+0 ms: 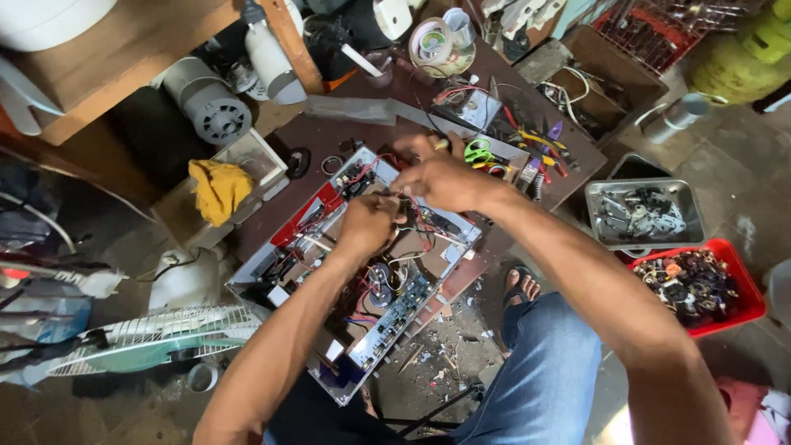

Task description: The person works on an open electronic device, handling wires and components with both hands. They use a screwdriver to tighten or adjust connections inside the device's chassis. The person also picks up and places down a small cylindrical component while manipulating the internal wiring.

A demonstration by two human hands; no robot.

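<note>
Both hands, left hand (368,221) and right hand (441,179), cover the tangled wires at the middle of the open metal amplifier chassis (362,264); what their fingertips pinch is hidden. The chassis's near corner disappears behind the left forearm.

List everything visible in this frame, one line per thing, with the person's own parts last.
open electronics chassis: one, silver with red panel, centre of table
wires: several, red and black, under the hands
yellow cloth: one, left of chassis
tape roll: one, pale, top centre
hand tools: several, mixed colours, right of chassis
metal tray: one, grey, holding parts, right
red bin: one, holding dark parts, lower right
fan grille: one, white, lower left
left hand: pinching wires
right hand: on wires
</note>
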